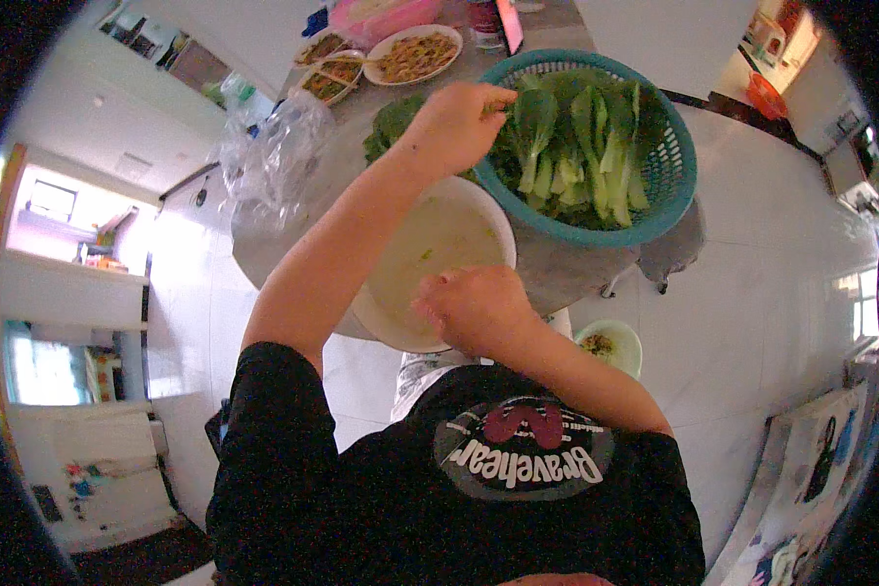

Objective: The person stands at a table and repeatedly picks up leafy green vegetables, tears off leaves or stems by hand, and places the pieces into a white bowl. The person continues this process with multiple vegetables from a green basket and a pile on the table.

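Left grip first: the left hand (456, 125) is stretched out over the near rim of the round teal plastic basket (676, 176), fingers pinched together at the edge of the leafy green bok choy (571, 137) piled inside. Whether it has actually closed on a leaf I cannot tell; the fingertips are buried against the greens. The right hand (474, 308) sits close to the body at the near rim of the large round white basin (503, 234), fingers curled in a loose fist, and what it grasps, if anything, is hidden under the knuckles.

Those greens look light and soft, with floppy leaves on firmer pale stalks. My read is that they bruise and tear easily, possibly slick if wet, so the stalk base is the sensible place to take hold rather than the leaf.

Containers now. That basket is heaped with bok choy, stalks pointing toward the person, and it overlaps the far rim of the basin. Inside the basin is pale cloudy liquid with a few green flecks. Beside the basket lies a darker bunch of leaves (393, 122) on the grey tabletop (576, 269). Further off sit plates of cooked food (415, 54), and a crumpled clear plastic bag (269, 161) lies at the left. Down on the floor is a small pale green bowl (610, 347) holding scraps.
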A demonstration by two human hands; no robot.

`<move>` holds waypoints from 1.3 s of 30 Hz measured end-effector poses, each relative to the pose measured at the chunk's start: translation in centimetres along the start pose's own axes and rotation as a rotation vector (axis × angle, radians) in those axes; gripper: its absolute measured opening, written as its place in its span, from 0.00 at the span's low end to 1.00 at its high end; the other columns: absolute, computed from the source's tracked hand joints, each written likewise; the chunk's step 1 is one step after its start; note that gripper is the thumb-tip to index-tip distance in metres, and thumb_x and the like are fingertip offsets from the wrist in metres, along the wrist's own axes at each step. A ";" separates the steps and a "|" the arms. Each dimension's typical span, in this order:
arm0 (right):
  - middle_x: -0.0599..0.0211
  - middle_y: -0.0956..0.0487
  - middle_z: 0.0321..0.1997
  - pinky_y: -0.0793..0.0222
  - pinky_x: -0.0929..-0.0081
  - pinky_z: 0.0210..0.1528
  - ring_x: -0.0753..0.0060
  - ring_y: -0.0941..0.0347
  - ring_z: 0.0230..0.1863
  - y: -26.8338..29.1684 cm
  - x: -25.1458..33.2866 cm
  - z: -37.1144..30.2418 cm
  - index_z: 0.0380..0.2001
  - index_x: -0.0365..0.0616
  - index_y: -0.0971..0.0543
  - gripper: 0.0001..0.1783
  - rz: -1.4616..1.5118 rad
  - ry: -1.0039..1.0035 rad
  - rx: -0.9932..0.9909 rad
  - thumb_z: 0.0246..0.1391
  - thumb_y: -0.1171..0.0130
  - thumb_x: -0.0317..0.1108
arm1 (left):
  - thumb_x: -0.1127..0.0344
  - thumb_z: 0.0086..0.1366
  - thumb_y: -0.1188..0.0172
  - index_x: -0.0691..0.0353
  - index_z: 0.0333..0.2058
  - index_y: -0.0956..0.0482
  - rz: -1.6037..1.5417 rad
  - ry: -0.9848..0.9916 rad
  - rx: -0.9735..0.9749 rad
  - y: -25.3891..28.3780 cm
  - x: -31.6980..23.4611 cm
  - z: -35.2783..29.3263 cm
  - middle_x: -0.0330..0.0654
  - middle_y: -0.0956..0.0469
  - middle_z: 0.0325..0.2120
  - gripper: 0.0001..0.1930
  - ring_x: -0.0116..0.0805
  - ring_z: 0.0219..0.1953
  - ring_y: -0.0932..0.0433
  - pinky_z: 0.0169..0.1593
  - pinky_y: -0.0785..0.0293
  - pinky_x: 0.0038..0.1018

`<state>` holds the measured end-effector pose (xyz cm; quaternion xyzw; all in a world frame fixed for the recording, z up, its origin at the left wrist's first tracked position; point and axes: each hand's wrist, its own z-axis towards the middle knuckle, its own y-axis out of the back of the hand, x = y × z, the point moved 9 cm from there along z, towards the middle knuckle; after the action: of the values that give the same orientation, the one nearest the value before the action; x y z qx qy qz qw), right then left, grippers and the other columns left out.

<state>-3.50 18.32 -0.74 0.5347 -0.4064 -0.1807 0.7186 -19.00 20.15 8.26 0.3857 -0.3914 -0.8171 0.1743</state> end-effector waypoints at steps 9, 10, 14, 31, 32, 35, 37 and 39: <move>0.66 0.21 0.24 0.28 0.60 0.27 0.59 0.23 0.28 0.5 0.3 0.0 0.26 0.51 0.24 0.12 -0.003 -0.045 -0.035 0.53 0.46 0.46 | 0.72 0.61 0.41 0.72 0.46 0.30 -0.611 0.534 -0.128 5.0 11.1 -5.0 0.53 0.20 0.35 0.16 0.39 0.32 0.18 0.34 0.18 0.28; 0.66 0.21 0.24 0.28 0.60 0.27 0.59 0.23 0.28 0.5 0.4 0.0 0.26 0.51 0.24 0.12 -0.014 -0.040 -0.041 0.53 0.46 0.47 | 0.72 0.61 0.41 0.71 0.46 0.29 -0.645 0.504 -0.146 5.1 10.9 -5.1 0.52 0.19 0.35 0.15 0.39 0.32 0.18 0.33 0.18 0.28; 0.65 0.21 0.24 0.28 0.60 0.27 0.59 0.23 0.28 0.6 0.3 0.3 0.25 0.50 0.24 0.13 -0.054 -0.053 -0.055 0.53 0.46 0.47 | 0.71 0.61 0.41 0.67 0.45 0.27 -0.575 0.293 -0.132 3.3 7.8 -2.9 0.48 0.19 0.33 0.14 0.36 0.29 0.18 0.32 0.20 0.27; 0.63 0.22 0.22 0.30 0.59 0.26 0.56 0.24 0.25 0.9 0.8 0.2 0.24 0.48 0.24 0.14 -0.082 -0.086 -0.094 0.52 0.44 0.47 | 0.48 0.57 0.39 0.64 0.27 0.18 0.341 0.462 0.259 1.4 18.3 -7.5 0.49 0.19 0.25 0.20 0.43 0.26 0.20 0.33 0.25 0.38; 0.63 0.22 0.22 0.30 0.59 0.26 0.56 0.25 0.25 0.9 0.7 0.3 0.24 0.48 0.24 0.14 -0.086 -0.087 -0.086 0.52 0.44 0.47 | 0.47 0.56 0.39 0.64 0.26 0.18 0.303 0.487 0.277 0.9 18.7 -7.9 0.50 0.20 0.24 0.21 0.44 0.26 0.20 0.33 0.25 0.38; 0.63 0.22 0.23 0.30 0.59 0.26 0.56 0.25 0.25 0.9 0.7 0.4 0.24 0.48 0.24 0.14 -0.106 -0.088 -0.099 0.52 0.44 0.47 | 0.46 0.55 0.38 0.64 0.25 0.18 0.282 0.538 0.248 -0.3 19.5 -8.8 0.51 0.21 0.21 0.22 0.46 0.26 0.21 0.33 0.25 0.39; 0.63 0.22 0.23 0.30 0.59 0.25 0.56 0.25 0.25 0.9 0.6 0.4 0.25 0.48 0.24 0.14 -0.118 -0.097 -0.111 0.52 0.44 0.47 | 0.48 0.53 0.37 0.64 0.25 0.18 0.395 0.546 0.118 -0.1 19.6 -8.7 0.52 0.21 0.21 0.21 0.47 0.26 0.21 0.32 0.25 0.39; 0.63 0.23 0.22 0.31 0.59 0.25 0.56 0.25 0.25 1.0 0.6 0.4 0.25 0.48 0.24 0.14 -0.123 -0.106 -0.112 0.53 0.45 0.47 | 0.52 0.52 0.35 0.63 0.29 0.19 0.245 0.669 0.237 -1.6 21.9 -8.9 0.50 0.20 0.27 0.17 0.44 0.28 0.21 0.34 0.25 0.37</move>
<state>-3.60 18.01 0.42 0.5074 -0.3993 -0.2750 0.7124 -26.21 3.80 -7.27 0.5991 -0.4478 -0.5682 0.3432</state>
